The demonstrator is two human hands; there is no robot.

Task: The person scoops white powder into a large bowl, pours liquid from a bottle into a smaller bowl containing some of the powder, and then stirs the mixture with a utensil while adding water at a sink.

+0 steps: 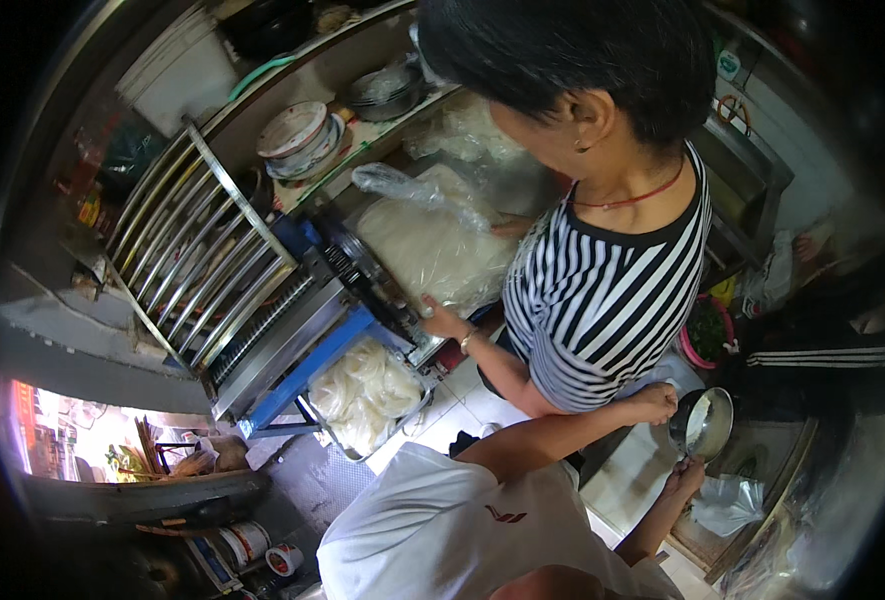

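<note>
Head view: metal bowl (pixel 725 414) at the person's right, steadied from below.
Right hand (pixel 688 474) grips its near edge; left hand (pixel 654 403) curls beside it, perhaps holding something, unclear. Keeping it level protects the white contents (pixel 702 424).

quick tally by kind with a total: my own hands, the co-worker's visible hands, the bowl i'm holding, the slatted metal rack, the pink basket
Your left hand and right hand: 2
Co-worker's hands: 2
Held bowl: 1
Slatted rack: 1
Pink basket: 1
Total: 7
</note>
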